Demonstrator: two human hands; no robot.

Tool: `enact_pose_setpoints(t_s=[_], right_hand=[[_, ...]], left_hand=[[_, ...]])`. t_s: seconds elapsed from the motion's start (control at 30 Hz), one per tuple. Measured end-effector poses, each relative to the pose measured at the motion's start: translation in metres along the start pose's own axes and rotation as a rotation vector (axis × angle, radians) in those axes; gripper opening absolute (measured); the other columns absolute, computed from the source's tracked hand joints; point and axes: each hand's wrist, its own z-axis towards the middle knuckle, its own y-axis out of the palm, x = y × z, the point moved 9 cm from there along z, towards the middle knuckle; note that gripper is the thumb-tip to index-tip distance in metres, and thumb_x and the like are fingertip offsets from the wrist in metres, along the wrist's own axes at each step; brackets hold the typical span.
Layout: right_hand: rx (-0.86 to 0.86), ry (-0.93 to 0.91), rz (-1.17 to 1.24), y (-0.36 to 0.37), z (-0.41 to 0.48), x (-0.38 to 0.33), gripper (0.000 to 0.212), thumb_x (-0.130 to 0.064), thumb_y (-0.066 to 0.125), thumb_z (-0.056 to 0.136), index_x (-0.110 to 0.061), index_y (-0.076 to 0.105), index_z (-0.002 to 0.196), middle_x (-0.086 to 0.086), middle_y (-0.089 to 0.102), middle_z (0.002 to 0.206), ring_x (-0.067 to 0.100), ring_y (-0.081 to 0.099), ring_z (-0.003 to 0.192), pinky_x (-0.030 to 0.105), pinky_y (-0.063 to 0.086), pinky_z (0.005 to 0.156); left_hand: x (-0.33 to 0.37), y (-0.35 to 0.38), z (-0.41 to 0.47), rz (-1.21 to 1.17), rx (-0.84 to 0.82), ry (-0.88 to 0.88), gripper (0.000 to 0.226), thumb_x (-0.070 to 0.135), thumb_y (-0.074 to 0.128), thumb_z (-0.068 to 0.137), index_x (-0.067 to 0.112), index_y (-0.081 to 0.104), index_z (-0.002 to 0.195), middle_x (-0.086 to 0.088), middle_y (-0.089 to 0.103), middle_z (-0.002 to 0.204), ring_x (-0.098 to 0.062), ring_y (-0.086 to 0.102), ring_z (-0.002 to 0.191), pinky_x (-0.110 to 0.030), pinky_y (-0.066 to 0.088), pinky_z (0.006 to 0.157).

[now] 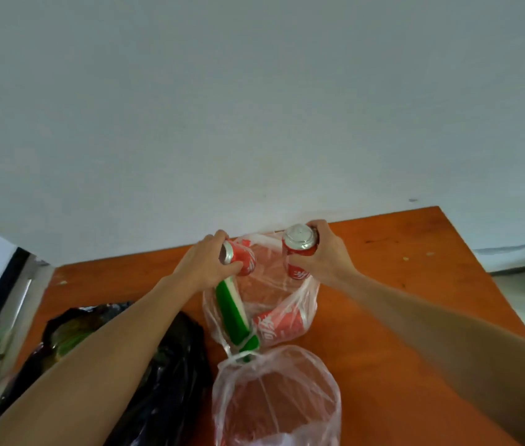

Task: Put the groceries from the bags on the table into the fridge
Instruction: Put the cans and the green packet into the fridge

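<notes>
Red cans (299, 252), orange table (415, 284), black bag (171, 381), green-and-white package (232, 304)

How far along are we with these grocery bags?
Done: nothing I can confirm. In hand: left hand grips a tilted can, right hand an upright can, above the clear bag. Left: third can and green pack in it, plus the black bag.

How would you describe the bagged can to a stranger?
On the orange table, the far clear bag sits below the left hand and right hand. The red can lies sideways at its bottom, beside a green pack; the tilted can and upright can are gripped.
</notes>
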Motion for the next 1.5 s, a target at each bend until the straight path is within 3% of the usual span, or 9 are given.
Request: enact_pose_setpoints(t_s=[0.2,0.4,0.7,0.87,1.0,1.17,1.4,1.5], right_hand=[[0.198,-0.002,-0.162,-0.054,-0.091,-0.012,0.077,-0.039,0.089,0.06,-0.022,0.046,0.121,-0.004,0.062,0.11,0.016,0.06,0.1,0.031,0.052,0.084],[0.304,0.101,-0.335,-0.107,-0.231,0.011,0.083,-0.043,0.087,0.064,-0.021,0.041,0.13,-0.001,0.061,0.12,0.015,0.059,0.106,0.023,0.051,0.085],[0.683,0.349,-0.319,-0.242,-0.479,0.068,0.075,-0.043,0.085,0.063,-0.021,0.044,0.122,-0.004,0.06,0.104,0.016,0.059,0.091,0.026,0.051,0.076],[0.928,0.511,-0.289,-0.311,-0.66,0.119,0.064,-0.05,0.079,0.058,-0.029,0.046,0.109,-0.006,0.065,0.092,0.017,0.063,0.081,0.028,0.051,0.07],[1.03,0.633,-0.301,-0.355,-0.817,0.159,0.065,-0.052,0.078,0.059,-0.03,0.047,0.111,-0.007,0.066,0.097,0.015,0.063,0.084,0.035,0.056,0.076],[1.173,0.792,-0.343,-0.4,-0.99,0.192,0.063,-0.048,0.082,0.061,-0.027,0.049,0.11,-0.005,0.067,0.098,0.016,0.061,0.082,0.029,0.05,0.073],[1.367,0.897,-0.297,-0.456,-1.134,0.232,0.067,-0.046,0.083,0.059,-0.025,0.049,0.112,-0.006,0.065,0.098,0.016,0.061,0.085,0.029,0.05,0.075],[1.403,0.922,-0.273,-0.486,-1.173,0.256,0.068,-0.043,0.084,0.058,-0.025,0.049,0.113,-0.006,0.064,0.1,0.016,0.061,0.089,0.027,0.048,0.077]], left_hand=[[0.06,-0.024,-0.053,0.07,0.023,0.22,0.052,0.052,0.06,0.082,0.022,0.041,0.12,-0.003,0.055,0.115,-0.023,0.057,0.092,-0.04,0.052,0.081],[0.156,-0.002,-0.127,0.144,0.002,0.525,0.061,0.06,0.058,0.077,0.026,0.041,0.125,0.0,0.059,0.119,-0.02,0.06,0.094,-0.035,0.055,0.082],[0.376,0.061,-0.271,0.196,-0.084,1.028,0.055,0.061,0.06,0.075,0.027,0.045,0.116,0.004,0.058,0.105,-0.015,0.059,0.087,-0.031,0.057,0.077],[0.508,0.12,-0.394,0.183,-0.175,1.257,0.044,0.055,0.064,0.075,0.022,0.047,0.099,0.0,0.058,0.09,-0.021,0.058,0.076,-0.034,0.05,0.067],[0.606,0.19,-0.516,0.162,-0.247,1.402,0.044,0.053,0.065,0.075,0.024,0.048,0.103,-0.001,0.061,0.099,-0.02,0.057,0.082,-0.033,0.047,0.069],[0.697,0.255,-0.659,0.177,-0.332,1.557,0.052,0.052,0.064,0.078,0.022,0.046,0.118,-0.002,0.059,0.111,-0.016,0.051,0.085,-0.026,0.037,0.069],[0.814,0.301,-0.773,0.174,-0.392,1.71,0.055,0.053,0.064,0.079,0.021,0.046,0.12,-0.001,0.059,0.11,-0.015,0.05,0.084,-0.022,0.035,0.068],[0.867,0.322,-0.799,0.155,-0.419,1.737,0.049,0.051,0.065,0.077,0.023,0.045,0.112,0.003,0.055,0.103,-0.016,0.051,0.085,-0.023,0.037,0.068]])
